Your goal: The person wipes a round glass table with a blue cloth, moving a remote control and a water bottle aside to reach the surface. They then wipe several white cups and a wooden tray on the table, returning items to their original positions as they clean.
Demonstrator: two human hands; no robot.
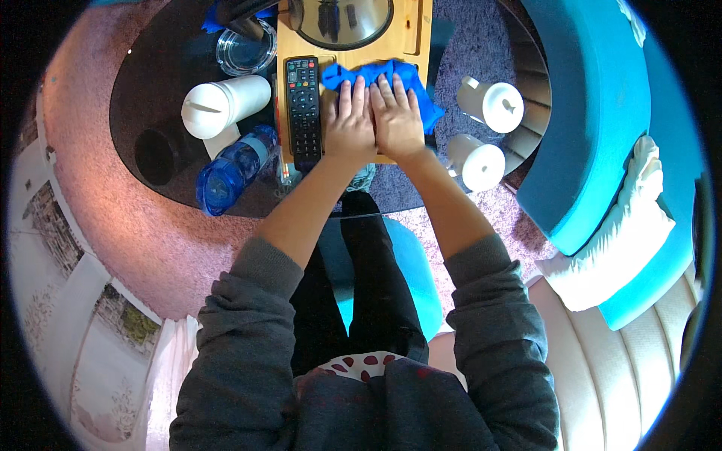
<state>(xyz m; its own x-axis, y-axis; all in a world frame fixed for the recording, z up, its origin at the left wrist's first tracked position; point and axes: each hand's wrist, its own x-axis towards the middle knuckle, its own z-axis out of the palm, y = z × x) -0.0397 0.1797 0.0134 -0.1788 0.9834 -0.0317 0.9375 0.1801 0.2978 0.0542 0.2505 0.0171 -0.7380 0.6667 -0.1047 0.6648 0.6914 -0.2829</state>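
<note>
A crumpled blue cloth point(427, 105) lies on the wooden tray point(410, 66). Both hands press on it side by side, palms down. The stretched fingers of my left hand point(350, 129) rest on the cloth's left part, pointing to the far side. Close against it, my right hand point(398, 124) lies flat on the middle of the cloth, its fingers extended too. Part of the cloth is hidden under the hands. Just left of my left hand, a black remote control point(304, 109) lies lengthwise along the tray's left edge.
A dark kettle-like vessel point(342, 21) stands on the tray's far part. Left on the dark glass table point(135, 90) are a round glass dish point(247, 51), a white cylindrical container point(218, 107) and a blue bottle point(226, 179). Two lidded white mugs point(492, 105) stand right, near a teal sofa point(594, 120).
</note>
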